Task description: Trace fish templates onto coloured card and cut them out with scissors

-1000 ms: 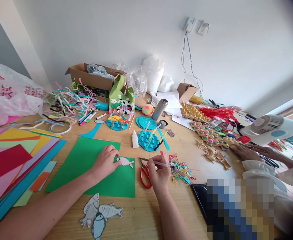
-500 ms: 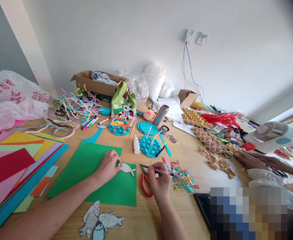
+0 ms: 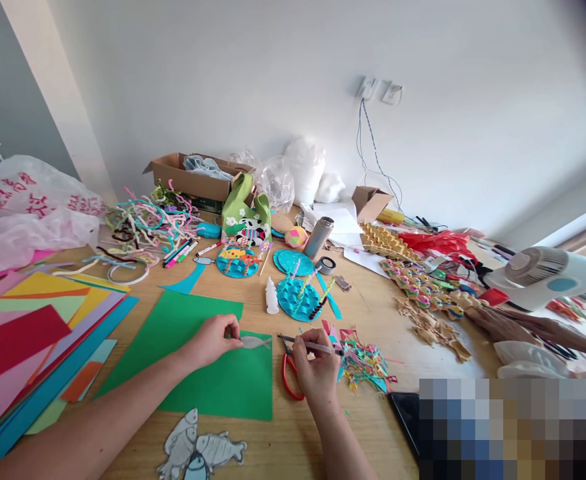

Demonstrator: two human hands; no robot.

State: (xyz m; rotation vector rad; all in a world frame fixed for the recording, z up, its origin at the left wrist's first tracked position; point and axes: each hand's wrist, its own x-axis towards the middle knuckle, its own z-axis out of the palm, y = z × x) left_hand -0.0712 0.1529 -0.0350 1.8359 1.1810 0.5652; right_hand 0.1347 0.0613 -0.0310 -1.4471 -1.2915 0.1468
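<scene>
Pinched in my left hand [image 3: 219, 340] is a small white paper fish [image 3: 255, 342], held by its head end above the green paper sheet [image 3: 193, 387] and now seen nearly edge-on. My right hand [image 3: 319, 367] grips a dark-tipped pen [image 3: 313, 345], its tip pointing left toward the fish but apart from it. Red-handled scissors [image 3: 291, 380] lie on the table just left of my right hand, partly behind it. Several cut-out paper fish [image 3: 220, 448] with drawn outlines lie below the green sheet, overlapping one another.
Coloured paper [image 3: 23, 347] is stacked at the left. A glue bottle [image 3: 271, 297], blue-painted discs [image 3: 293, 300] and a metal flask [image 3: 319, 237] stand beyond. Paper scraps [image 3: 365, 360] and a phone [image 3: 405, 420] lie right. Another person's hands [image 3: 505, 327] rest near a fan [image 3: 547, 273].
The fish in my left hand has tilted from showing its flat face to nearly edge-on. The camera view has shifted slightly. My right hand still holds the pen.
</scene>
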